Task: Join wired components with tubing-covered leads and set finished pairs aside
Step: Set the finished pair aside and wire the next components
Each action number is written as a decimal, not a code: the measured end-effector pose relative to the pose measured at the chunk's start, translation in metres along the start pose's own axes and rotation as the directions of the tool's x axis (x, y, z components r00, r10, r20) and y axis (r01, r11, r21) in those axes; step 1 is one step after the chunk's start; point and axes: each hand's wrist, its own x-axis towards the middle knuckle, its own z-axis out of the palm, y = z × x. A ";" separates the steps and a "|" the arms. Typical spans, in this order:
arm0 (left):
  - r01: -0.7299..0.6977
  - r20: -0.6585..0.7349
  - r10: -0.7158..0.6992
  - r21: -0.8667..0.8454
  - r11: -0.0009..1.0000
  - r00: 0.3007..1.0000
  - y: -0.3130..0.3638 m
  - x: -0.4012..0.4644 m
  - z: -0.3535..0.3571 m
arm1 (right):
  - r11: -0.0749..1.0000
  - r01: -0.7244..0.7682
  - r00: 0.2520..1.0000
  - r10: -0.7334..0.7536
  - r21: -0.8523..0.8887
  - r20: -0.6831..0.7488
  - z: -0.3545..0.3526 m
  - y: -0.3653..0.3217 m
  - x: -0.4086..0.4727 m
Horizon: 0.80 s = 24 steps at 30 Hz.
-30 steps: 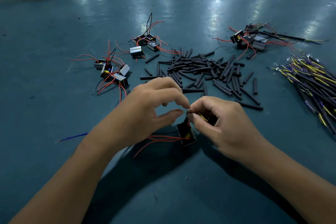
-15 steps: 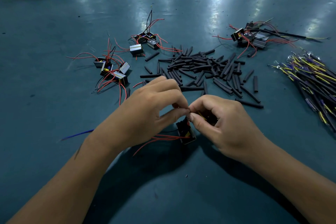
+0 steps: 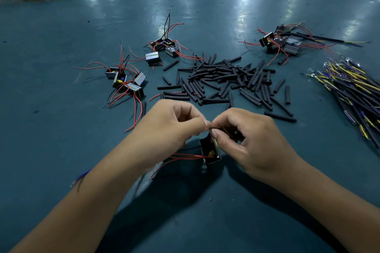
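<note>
My left hand [image 3: 170, 127] and right hand [image 3: 249, 139] meet fingertip to fingertip, both pinching a thin lead. The component [image 3: 210, 151] hangs just below at six o'clock; tubing pieces [image 3: 222, 80] lie at twelve on the table [image 3: 61, 129].

Both forearms reach in from the lower corners and converge above the small black component [image 3: 210, 151]. The left hand [image 3: 170, 123] sits just left of it, fingers curled, thumb and forefinger pinched together. The right hand [image 3: 253, 139] sits just right of it, likewise curled and pinching. The two sets of fingertips [image 3: 213, 132] meet directly above the component.
</note>
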 end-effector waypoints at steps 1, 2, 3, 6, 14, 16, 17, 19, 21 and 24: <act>-0.133 0.024 0.131 0.121 0.984 0.991 0.001 0.000 -0.005 | 1.000 -0.012 1.000 0.012 0.017 0.002 -0.001 0.001 0.000; -0.263 0.068 0.255 0.231 0.937 0.965 0.002 0.000 -0.011 | 0.999 -0.022 1.000 0.022 0.026 0.005 -0.002 0.002 0.001; -0.370 0.115 0.352 0.325 0.870 0.929 0.002 0.001 -0.016 | 0.999 -0.030 1.000 0.029 0.028 0.011 -0.002 0.003 0.001; -0.532 0.196 0.507 0.486 0.693 0.840 -0.001 0.003 -0.025 | 0.998 -0.041 0.999 0.039 0.037 0.028 -0.003 0.004 0.001; -0.616 0.218 0.625 0.577 0.536 0.749 -0.006 0.009 -0.022 | 0.998 -0.026 0.999 0.024 0.051 0.041 -0.002 0.004 0.000; -0.631 0.228 0.648 0.595 0.498 0.727 -0.006 0.009 -0.020 | 0.998 -0.026 0.999 0.024 0.057 0.040 -0.002 0.004 0.001; -0.637 0.233 0.661 0.608 0.473 0.714 -0.005 0.009 -0.020 | 0.998 -0.028 0.999 0.026 0.061 0.040 -0.002 0.004 0.001; -0.642 0.243 0.677 0.634 0.431 0.695 -0.005 0.009 -0.020 | 0.997 -0.031 0.999 0.028 0.067 0.042 -0.002 0.004 0.001; -0.649 0.255 0.687 0.646 0.403 0.680 -0.005 0.009 -0.020 | 0.997 -0.033 0.999 0.030 0.070 0.045 -0.002 0.004 0.001; -0.652 0.271 0.687 0.655 0.381 0.674 -0.006 0.011 -0.021 | 0.997 -0.028 0.999 0.025 0.069 0.042 -0.002 0.004 0.001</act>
